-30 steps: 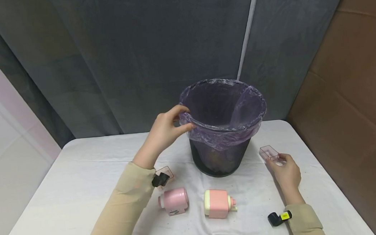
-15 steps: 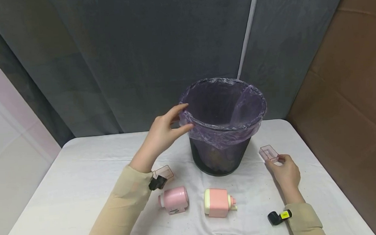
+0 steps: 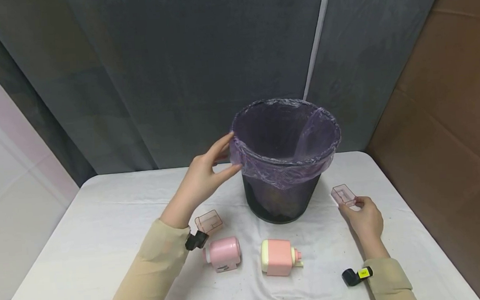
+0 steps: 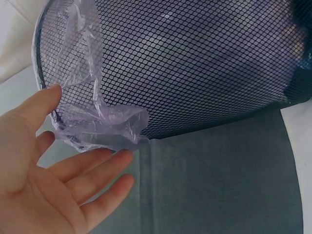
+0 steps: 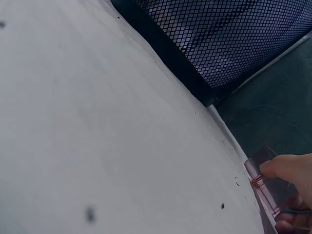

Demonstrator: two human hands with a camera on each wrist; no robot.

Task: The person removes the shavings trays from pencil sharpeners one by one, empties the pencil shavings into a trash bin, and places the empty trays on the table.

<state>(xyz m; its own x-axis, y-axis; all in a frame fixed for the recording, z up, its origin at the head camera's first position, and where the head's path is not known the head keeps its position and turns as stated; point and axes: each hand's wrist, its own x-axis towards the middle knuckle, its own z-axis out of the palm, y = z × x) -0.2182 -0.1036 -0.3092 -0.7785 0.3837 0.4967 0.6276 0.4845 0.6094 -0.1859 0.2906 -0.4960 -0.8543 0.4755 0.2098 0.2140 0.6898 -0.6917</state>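
A black mesh trash bin [image 3: 282, 202] stands on the table, lined with a translucent purple trash bag [image 3: 284, 172] folded over its rim. My left hand [image 3: 202, 175] is at the left of that rim, fingers spread and fairly straight; in the left wrist view the thumb tip overlaps the rim and the fingers lie just outside the bag's fold. My right hand [image 3: 366, 222] pinches a small clear pinkish plastic box [image 3: 343, 195] right of the bin, close over the cloth. In the right wrist view the thumb lies on the box [image 5: 275, 187].
Another clear pinkish box [image 3: 209, 221] lies by the left wrist. In front of the bin lie a pink bottle [image 3: 223, 253] on its side and a pink-and-yellow pump bottle [image 3: 278, 257]. Grey curtain [image 3: 186, 80] hangs behind; a brown panel [image 3: 449, 123] borders the right.
My left hand has let go of the bin's rim and drawn back slightly to the left. The right hand and its box stay in place.
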